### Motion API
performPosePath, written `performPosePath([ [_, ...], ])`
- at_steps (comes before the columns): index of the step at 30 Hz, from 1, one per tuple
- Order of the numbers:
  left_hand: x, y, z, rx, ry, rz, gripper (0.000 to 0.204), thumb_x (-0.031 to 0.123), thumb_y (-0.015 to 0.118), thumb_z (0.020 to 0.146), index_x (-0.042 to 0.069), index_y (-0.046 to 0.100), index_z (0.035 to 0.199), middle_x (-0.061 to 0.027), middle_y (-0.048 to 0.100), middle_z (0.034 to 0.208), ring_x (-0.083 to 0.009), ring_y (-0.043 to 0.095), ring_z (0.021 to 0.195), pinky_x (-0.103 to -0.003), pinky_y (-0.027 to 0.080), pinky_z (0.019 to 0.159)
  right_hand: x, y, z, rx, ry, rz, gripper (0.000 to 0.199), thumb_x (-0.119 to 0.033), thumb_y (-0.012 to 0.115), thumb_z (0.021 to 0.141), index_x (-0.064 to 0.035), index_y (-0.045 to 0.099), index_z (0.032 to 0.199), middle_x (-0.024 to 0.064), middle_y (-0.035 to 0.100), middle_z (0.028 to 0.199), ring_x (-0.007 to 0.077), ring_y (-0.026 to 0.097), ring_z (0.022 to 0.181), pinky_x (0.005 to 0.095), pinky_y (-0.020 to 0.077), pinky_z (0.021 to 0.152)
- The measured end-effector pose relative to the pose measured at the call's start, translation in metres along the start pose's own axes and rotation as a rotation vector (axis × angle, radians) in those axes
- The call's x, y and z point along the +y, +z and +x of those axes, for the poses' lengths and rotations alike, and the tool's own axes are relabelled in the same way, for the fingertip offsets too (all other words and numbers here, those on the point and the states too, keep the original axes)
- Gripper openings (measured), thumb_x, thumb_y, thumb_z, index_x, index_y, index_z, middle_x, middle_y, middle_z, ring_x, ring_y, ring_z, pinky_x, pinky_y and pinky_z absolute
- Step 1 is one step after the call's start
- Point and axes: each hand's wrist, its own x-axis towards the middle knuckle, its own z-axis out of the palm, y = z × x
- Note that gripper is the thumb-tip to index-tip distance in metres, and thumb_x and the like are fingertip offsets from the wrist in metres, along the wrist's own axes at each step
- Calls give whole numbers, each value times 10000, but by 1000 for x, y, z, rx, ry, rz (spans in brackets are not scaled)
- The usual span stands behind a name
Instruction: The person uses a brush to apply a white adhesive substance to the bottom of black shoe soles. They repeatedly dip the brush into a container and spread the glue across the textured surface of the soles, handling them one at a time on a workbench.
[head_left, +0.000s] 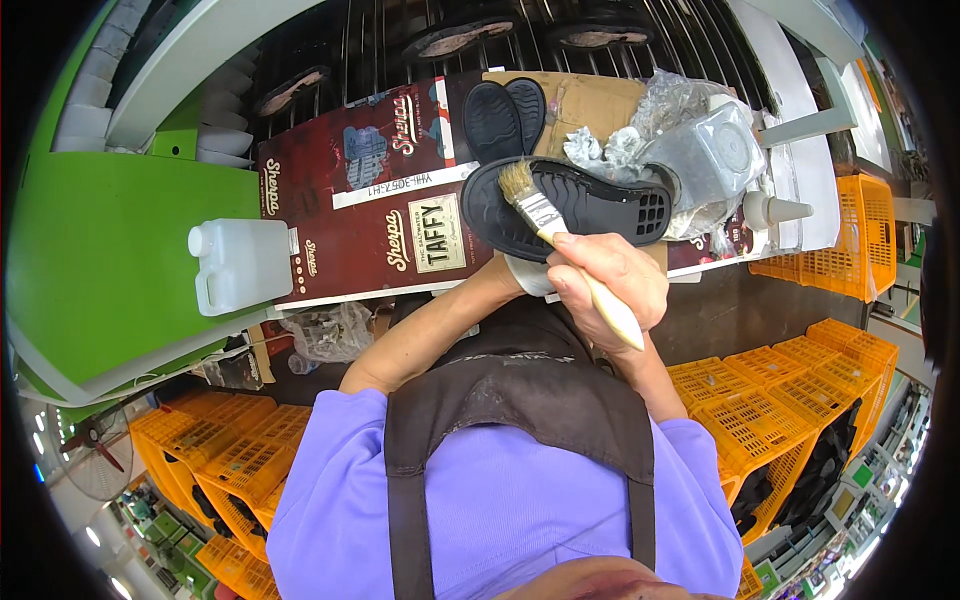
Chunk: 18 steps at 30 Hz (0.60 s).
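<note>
My right hand [615, 285] is closed round the pale wooden handle of a flat brush [541, 213]. Its tan bristles touch the toe end of a black shoe sole [590, 203]. That sole has a raised rim, ribs and a grid of square hollows at its right end. Beneath its near edge my left hand [530, 276], with white material about it, appears to hold it from below; the fingers are hidden. Just beyond lie two more black soles [492, 120], one overlapping the other.
Burgundy printed cardboard [370, 225] covers the bench. A white jug [245, 265] stands left, by a green machine housing [120, 250]. Right are crumpled white cloth [607, 150], a clear container [710, 150] and a nozzle bottle [780, 210]. Shoe parts [460, 38] lie on rods behind; orange crates [760, 410] flank me.
</note>
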Motion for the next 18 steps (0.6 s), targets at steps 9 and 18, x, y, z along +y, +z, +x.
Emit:
performPosePath([
  [9, 36, -9, -1, 130, 53, -394, 143, 206, 645, 745, 92, 557, 738, -20, 546, 713, -169, 523, 685, -319, 418, 599, 3, -7, 0, -51, 69, 62, 215, -100, 690, 777, 34, 640, 938, 127, 648, 720, 192, 615, 606, 264, 485, 553],
  [18, 42, -21, -2, -201, -93, -358, 232, 180, 627, 815, 92, 563, 1021, -74, 562, 1040, -177, 519, 1019, -309, 420, 895, 4, -18, 6, -85, 111, 74, 244, -35, 745, 683, 29, 655, 901, 135, 673, 815, 208, 651, 663, 264, 513, 579],
])
